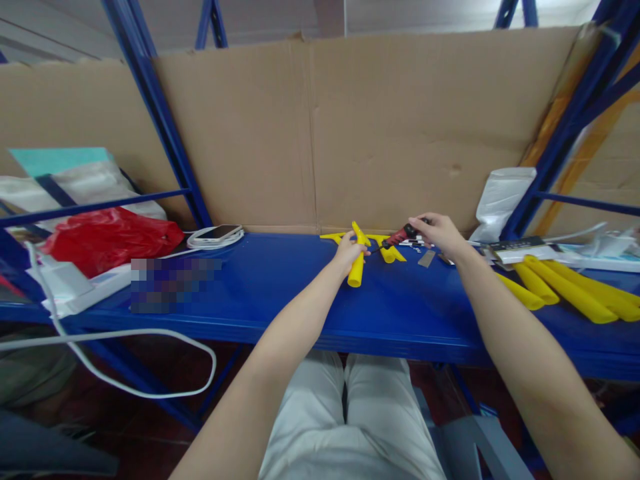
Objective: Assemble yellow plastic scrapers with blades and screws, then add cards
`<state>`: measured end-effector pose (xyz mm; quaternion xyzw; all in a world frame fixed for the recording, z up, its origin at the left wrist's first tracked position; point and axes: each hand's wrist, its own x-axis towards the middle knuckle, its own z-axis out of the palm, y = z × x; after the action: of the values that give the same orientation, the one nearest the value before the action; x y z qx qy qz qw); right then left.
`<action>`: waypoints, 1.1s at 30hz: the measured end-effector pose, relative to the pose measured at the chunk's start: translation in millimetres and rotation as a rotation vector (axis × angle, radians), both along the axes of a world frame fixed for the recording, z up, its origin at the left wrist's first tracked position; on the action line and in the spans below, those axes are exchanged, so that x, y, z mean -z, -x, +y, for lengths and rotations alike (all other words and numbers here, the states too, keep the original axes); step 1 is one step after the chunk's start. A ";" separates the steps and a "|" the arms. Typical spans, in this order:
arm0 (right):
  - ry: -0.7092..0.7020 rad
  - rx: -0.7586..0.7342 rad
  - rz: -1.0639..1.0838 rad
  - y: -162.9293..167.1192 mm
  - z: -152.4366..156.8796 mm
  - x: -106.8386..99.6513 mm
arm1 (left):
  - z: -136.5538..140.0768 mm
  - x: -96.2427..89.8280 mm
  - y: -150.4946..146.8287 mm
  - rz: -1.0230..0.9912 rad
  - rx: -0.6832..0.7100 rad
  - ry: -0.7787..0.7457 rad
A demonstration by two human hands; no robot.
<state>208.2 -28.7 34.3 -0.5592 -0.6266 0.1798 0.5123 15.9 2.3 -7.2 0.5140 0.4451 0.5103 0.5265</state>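
My left hand [349,252] is closed round a yellow plastic handle [355,275], which stands tilted over the blue shelf [280,280]. In my right hand [435,230] is a red and black screwdriver [399,237], its shaft slanting down to the left toward the yellow handle. Whether its tip touches the handle I cannot tell. Behind the left hand lies another yellow piece [330,237], and a further yellow piece [393,253] rests under the screwdriver. Near my right wrist are a small flat metal plate [427,258] and tiny loose parts.
Several yellow tubes [570,290] lie at the right, beside a white plastic bag [503,203]. To the left are a phone [220,232] on a coiled white cable, a red bag [113,239] and a white power strip [107,283]. Cardboard [240,133] closes off the back.
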 end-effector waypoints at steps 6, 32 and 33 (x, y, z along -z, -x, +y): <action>-0.230 0.247 0.194 -4.2 11.9 0.9 | 3.8 4.5 0.5 0.052 0.067 0.083; -0.365 0.207 0.327 -15.3 29.7 7.7 | -2.5 -1.6 0.9 -0.041 0.168 0.150; -0.371 0.192 0.333 -15.8 30.0 7.7 | -2.3 -2.0 1.4 -0.063 0.176 0.150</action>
<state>224.0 1.3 26.6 -0.4753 -0.5000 0.1019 0.7168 14.5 0.0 -5.3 0.4942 0.4184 0.4431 0.6200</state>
